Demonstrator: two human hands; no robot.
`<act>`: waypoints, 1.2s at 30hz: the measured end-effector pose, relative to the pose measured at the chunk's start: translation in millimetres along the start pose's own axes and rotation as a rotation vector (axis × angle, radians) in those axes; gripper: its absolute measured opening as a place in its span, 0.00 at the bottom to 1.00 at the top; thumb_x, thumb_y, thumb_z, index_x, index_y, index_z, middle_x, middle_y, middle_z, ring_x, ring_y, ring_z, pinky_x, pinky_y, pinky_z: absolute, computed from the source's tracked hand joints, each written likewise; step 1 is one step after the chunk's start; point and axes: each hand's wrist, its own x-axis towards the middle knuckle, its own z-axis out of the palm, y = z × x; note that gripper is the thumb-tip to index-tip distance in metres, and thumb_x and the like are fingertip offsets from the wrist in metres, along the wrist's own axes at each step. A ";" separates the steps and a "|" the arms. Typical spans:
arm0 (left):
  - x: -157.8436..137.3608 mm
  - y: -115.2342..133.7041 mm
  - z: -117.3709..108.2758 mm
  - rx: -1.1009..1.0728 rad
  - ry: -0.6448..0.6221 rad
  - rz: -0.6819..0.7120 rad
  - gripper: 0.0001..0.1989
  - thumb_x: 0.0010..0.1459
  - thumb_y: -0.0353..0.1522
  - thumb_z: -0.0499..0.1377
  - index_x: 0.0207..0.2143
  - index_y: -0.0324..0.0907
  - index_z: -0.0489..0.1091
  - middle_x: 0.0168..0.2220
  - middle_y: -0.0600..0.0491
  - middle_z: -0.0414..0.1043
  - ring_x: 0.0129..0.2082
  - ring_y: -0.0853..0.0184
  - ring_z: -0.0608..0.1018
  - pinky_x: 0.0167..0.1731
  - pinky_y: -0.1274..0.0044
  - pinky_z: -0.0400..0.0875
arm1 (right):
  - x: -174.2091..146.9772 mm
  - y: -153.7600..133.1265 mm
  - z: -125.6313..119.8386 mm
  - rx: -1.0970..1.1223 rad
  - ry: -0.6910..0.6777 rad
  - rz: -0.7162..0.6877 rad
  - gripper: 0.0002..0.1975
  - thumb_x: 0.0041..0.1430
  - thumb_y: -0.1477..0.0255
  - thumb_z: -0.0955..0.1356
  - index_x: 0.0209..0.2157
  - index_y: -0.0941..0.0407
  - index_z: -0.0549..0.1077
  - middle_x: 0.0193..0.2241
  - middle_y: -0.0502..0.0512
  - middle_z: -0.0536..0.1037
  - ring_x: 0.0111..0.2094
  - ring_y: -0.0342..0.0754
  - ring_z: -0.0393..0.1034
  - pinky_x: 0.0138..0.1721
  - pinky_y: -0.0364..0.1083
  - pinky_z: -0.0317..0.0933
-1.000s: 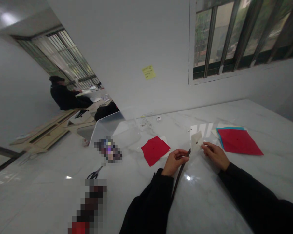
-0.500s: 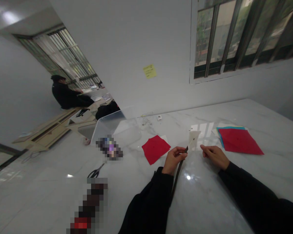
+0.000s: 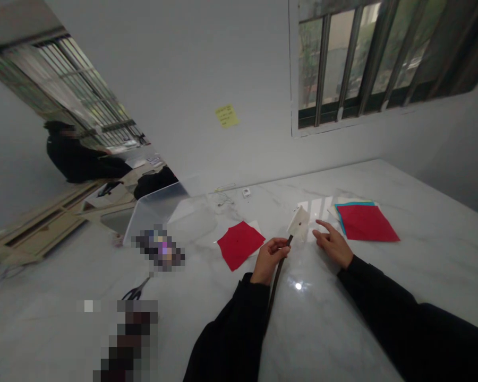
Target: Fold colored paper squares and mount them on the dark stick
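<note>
Left hand [image 3: 266, 261] pinches a stick [image 3: 276, 277]
Right hand [image 3: 336, 247], fingers apart, is right of the stick; white paper [image 3: 301, 228] is near its tip.

A narrow, dark brown strip [image 3: 276, 284], slim and slightly curved, was held at a slant just below its top end, that end pointing toward the far edge of the white marbled table [image 3: 430, 228] and the rest running down toward the near side, where its lower end was hidden. Just beyond the tip was a small piece of white paper [image 3: 301, 217], tilted, apparently bent, with a dark round spot near its middle. The paper appeared well short of the far edge, left of the far right corner; whether it touched strip or tabletop could not be told.
</note>
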 end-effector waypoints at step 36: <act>-6.9 7.1 6.2 -0.002 -0.076 -0.008 0.16 0.45 0.33 0.71 0.37 0.39 0.75 0.35 0.50 0.78 0.35 0.67 0.77 0.40 0.75 0.67 | -1.0 4.8 -8.0 -0.314 -0.050 -0.154 0.29 0.59 0.52 0.65 0.55 0.57 0.69 0.24 0.50 0.76 0.22 0.47 0.69 0.26 0.45 0.60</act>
